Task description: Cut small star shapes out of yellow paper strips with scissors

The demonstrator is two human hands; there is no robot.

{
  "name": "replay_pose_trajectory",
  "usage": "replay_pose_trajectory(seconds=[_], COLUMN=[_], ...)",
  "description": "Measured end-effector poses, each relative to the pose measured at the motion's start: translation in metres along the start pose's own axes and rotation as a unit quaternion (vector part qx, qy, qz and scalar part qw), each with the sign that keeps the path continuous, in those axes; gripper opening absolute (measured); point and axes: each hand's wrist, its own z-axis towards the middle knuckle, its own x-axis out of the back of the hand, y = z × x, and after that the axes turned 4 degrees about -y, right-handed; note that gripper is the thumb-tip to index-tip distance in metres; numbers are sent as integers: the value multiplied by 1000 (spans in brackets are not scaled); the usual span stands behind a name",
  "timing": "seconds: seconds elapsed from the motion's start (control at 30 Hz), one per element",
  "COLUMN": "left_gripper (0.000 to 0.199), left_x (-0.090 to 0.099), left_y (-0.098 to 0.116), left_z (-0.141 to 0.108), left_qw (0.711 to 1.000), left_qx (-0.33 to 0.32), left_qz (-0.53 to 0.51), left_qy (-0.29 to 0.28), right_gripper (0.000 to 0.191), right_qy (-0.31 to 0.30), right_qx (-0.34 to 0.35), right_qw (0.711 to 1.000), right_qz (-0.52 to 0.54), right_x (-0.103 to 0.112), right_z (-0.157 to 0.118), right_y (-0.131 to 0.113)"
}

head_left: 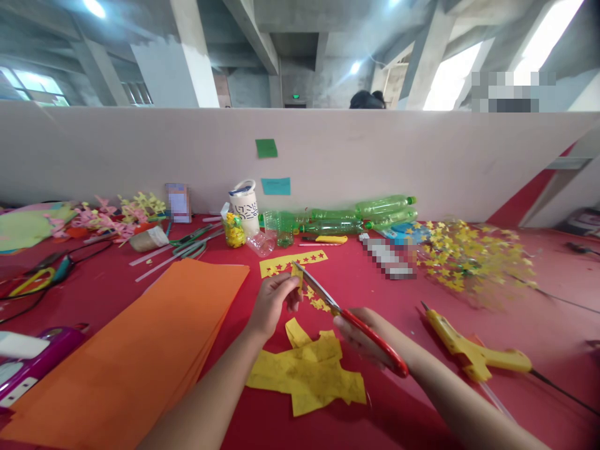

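Observation:
Between the thumb and fingers of my left hand (277, 299) is a small strip of yellow paper (297, 272). My right hand (363, 331) is closed round the red handles of a pair of scissors (365, 331), whose blades point up and left to the strip. Whether the blades touch the paper I cannot tell. Behind my left hand lies a yellow strip with star-shaped holes (304, 259). Several small yellow paper stars (319, 304) lie between my hands. Nearer to me rest yellow paper scraps (309, 369) with cut edges.
Orange sheets (154, 337) are stacked on the left. A yellow glue gun (473, 350) with a cord lies at right, near a bunch of yellow stars (469, 250). Green plastic bottles (337, 226), a white cup (244, 209) and a yellow cutter knife (330, 239) sit by the partition (351, 156).

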Motion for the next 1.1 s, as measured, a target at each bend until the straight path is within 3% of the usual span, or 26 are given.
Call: replay_pose_trajectory(seconds=[0.17,0.47,0.7,1.1], left_gripper=[24,14,16,16], left_x=[0,4,4,2], left_y=[2,3,3,0], left_z=[1,7,8,7], left_qw=[999,985,967,980], left_qx=[11,15,35,-12], left_qz=[-47,-151,-240,-167], left_qy=[10,80,75,104], right_gripper=[46,46,44,45], right_qy=[12,29,40,20], right_qx=[-16,-26,-22,-26], right_qw=[1000,998,998,999], right_qz=[-1,-50,-43,-29], right_x=[1,0,-8,-9], right_z=[0,1,3,6], right_y=[0,-1,1,9])
